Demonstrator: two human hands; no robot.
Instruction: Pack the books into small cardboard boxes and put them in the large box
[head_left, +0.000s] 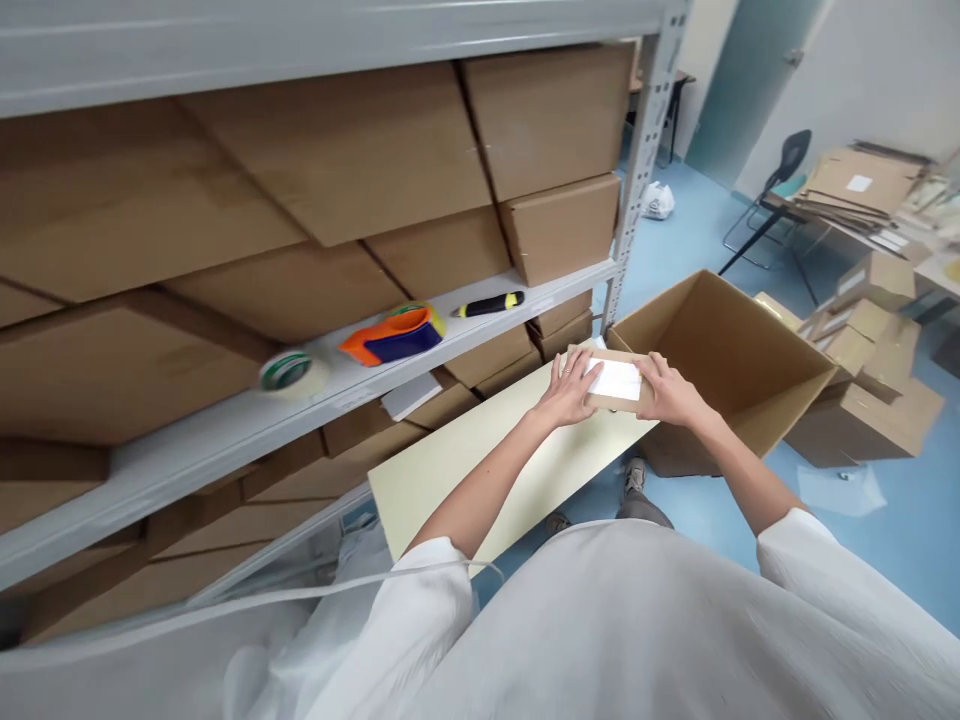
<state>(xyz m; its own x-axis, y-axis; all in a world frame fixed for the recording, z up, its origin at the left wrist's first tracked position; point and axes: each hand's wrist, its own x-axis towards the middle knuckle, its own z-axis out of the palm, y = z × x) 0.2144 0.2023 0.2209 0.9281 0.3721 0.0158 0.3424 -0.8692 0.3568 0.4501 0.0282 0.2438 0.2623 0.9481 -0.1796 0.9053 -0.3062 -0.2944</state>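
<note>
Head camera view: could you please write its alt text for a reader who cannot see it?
A person's two hands hold a small cardboard package with a white label over a pale yellow board. A large open cardboard box stands to the right; to the left, a metal shelf carries cardboard boxes, a tape roll and an orange-and-blue tool.

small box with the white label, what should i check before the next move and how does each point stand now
1. Both ends of the small box covered: ok, left hand at one end, right hand at the other.
2. White label facing up: ok, though the left fingers overlap its edge.
3. Label text readable: cannot tell, too small here.
4. Large carton open at the top: ok.
5. Box resting on the pale board: cannot tell, it may be held above.
6. Black and yellow tool away from the hands: ok, on the shelf.
</note>
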